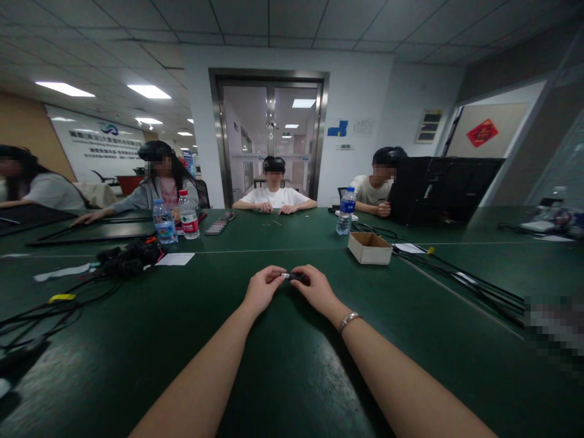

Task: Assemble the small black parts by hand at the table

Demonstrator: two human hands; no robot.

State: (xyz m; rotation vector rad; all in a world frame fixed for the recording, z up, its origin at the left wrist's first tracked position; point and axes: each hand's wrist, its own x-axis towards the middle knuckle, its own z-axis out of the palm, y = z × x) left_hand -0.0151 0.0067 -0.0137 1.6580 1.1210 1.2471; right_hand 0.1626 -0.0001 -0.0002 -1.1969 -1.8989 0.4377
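Note:
Both my hands meet over the green table, holding between them a small dark stick with a silvery end [294,276]; its exact kind is too small to make out. At the silvery end, the thumb and fingers of my left hand [263,288] are pinched together. My right hand [316,288] grips the dark part, with its fingers curled over it and partly covering it. A silver bracelet [349,321] circles my right wrist.
Ahead right stands an open cardboard box [370,249], with a water bottle [345,212] behind it. Black cables [460,278] run along the right. On the left are two bottles, tangled black gear [130,258] and paper [176,259]. Several people sit around the table [283,377].

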